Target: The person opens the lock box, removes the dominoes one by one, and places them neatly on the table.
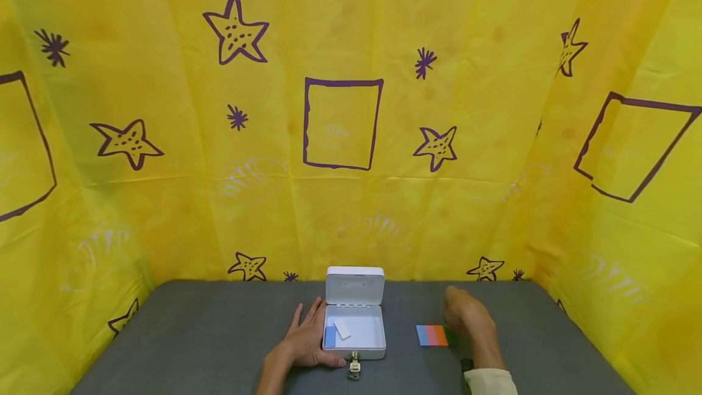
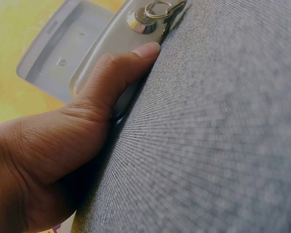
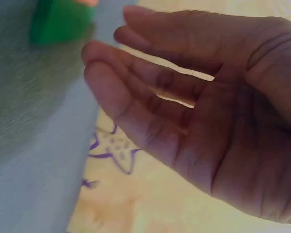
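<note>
A small white cash box (image 1: 368, 353) stands with its lid (image 1: 355, 288) raised; a keyring with keys (image 1: 354, 370) hangs from its front lock. Inside, at the left, lie a flat blue piece (image 1: 329, 336) and a tilted white piece (image 1: 342, 329). My left hand (image 1: 307, 340) holds the box at its front left corner, thumb along the front, fingers stretched along the left side. To the right, blue, pink and orange pieces (image 1: 432, 335) lie side by side with a green piece (image 3: 63, 22). Over the green end hovers my right hand (image 3: 199, 97), fingers loosely bent, palm bare.
A grey cloth-covered table (image 1: 208, 334) lies beneath everything. Yellow curtains (image 1: 351, 212) with purple stars and squares hang around its back and both sides. A dark band (image 1: 467, 366) and a light sleeve (image 1: 490, 381) are at the right wrist.
</note>
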### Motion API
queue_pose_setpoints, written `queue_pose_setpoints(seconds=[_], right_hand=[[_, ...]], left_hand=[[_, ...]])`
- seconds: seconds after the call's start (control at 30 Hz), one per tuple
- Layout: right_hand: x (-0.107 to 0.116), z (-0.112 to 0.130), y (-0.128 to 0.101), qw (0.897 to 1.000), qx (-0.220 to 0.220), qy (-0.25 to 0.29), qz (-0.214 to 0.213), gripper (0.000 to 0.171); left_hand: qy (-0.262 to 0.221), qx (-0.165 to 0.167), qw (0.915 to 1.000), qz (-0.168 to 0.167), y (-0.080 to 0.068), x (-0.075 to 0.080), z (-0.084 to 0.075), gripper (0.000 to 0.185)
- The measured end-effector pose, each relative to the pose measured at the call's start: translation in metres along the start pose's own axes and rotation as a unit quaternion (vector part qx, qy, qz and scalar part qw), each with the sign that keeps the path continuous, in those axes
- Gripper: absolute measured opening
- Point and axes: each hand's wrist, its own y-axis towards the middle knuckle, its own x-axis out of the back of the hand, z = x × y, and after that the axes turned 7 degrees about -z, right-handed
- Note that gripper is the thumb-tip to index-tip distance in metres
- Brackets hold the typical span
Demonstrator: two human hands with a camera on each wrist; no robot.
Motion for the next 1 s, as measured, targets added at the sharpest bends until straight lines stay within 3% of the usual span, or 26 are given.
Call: queue_pose_setpoints(seconds=[0.13,0.37,0.67,0.9,1.0], right_hand=[[-0.001,0.018,-0.003,0.998,0.048,0.019,-0.023,0.043],[-0.016,0.056,-0.002,0.993,0.113,0.026,-0.026,0.05],[-0.046,0.1,-0.004,0.981,0.179,0.022,-0.075,0.022],[-0.071,0.118,-0.004,0.971,0.207,-0.021,-0.115,0.027],[-0.081,0.124,-0.002,0.966,0.235,-0.02,-0.105,0.022]], left_hand=[[0.0,0.001,1.0,0.001,0.0,0.0,0.0,0.139],[0.002,0.005,1.0,0.002,0.0,0.001,-0.001,0.139],[0.002,0.003,1.0,-0.001,-0.001,0.0,-0.001,0.139],[0.002,-0.003,1.0,-0.002,-0.001,0.0,0.002,0.14],[0.004,-0.004,1.0,-0.004,-0.001,0.0,0.003,0.14]])
